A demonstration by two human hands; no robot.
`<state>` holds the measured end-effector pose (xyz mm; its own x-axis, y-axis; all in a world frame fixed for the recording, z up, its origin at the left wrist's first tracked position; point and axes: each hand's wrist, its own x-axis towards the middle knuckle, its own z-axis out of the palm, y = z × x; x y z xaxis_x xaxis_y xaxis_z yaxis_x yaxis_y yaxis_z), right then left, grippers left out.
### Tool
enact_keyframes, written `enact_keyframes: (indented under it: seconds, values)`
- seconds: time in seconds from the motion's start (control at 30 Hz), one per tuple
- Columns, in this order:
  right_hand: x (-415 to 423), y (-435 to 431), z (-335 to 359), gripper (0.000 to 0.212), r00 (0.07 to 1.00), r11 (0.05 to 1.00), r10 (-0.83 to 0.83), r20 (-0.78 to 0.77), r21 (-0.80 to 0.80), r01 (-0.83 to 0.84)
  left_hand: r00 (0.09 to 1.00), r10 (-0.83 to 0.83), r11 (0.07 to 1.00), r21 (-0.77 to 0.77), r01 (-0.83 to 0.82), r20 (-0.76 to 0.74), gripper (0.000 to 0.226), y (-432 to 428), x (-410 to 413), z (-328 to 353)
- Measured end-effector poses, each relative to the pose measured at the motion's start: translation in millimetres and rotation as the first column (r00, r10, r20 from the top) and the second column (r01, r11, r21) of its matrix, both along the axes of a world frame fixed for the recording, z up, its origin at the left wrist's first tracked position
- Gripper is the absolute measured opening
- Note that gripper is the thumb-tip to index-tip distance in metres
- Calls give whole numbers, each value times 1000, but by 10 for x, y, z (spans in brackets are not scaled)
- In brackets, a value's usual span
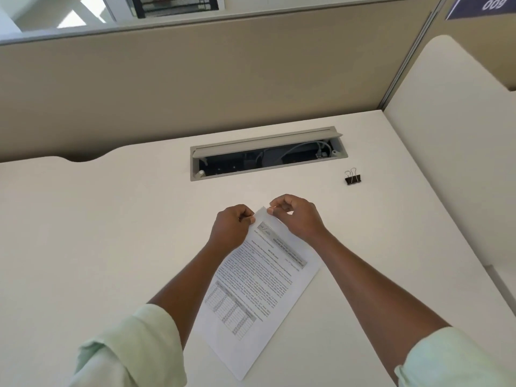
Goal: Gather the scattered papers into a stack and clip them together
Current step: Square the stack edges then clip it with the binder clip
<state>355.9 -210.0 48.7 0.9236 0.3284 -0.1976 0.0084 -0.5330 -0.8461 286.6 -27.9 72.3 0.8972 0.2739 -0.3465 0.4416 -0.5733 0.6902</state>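
A stack of printed papers lies at a slant on the white desk, its top sheet showing text and a table. My left hand pinches the far corner of the stack from the left. My right hand pinches the same corner from the right, fingertips on the paper's edge. A black binder clip with silver handles stands on the desk, farther back and to the right of my right hand, apart from the papers.
An open cable hatch with wires inside is set into the desk behind my hands. A beige partition wall bounds the back, and a white side panel rises on the right.
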Motion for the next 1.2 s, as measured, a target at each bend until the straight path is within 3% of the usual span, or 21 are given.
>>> enact_keyframes:
  seconds: [0.13, 0.27, 0.43, 0.6, 0.9, 1.03, 1.2]
  values:
    - [385, -334, -155, 15, 924, 953, -252, 289, -94, 289, 1000, 26, 999, 28, -25, -13, 15, -95, 66, -89]
    - [772, -705, -217, 32, 831, 841, -379, 407, -223, 493, 999, 31, 999, 39, -30, -34, 17, -156, 133, -181]
    - [1142, -982, -229, 53, 855, 761, -409, 320, -398, 513, 999, 6, 998, 66, -3, -52, 15, -216, 190, -264]
    - [1350, -1127, -253, 47, 911, 742, -334, 242, -529, 413, 998, -12, 996, 87, 18, -62, 15, -227, 196, -316]
    - [1471, -1238, -337, 6, 904, 811, -391, 173, -401, 427, 997, 0, 998, 62, 5, -75, 13, -272, 151, -360]
    - [1407, -1288, -311, 16, 901, 866, -424, 90, -251, 433, 996, -2, 999, 43, 6, -90, 13, -243, 125, -364]
    - [1203, -1234, -244, 25, 912, 923, -366, -185, 55, 382, 995, -38, 999, 16, 40, -90, 14, -204, 117, -315]
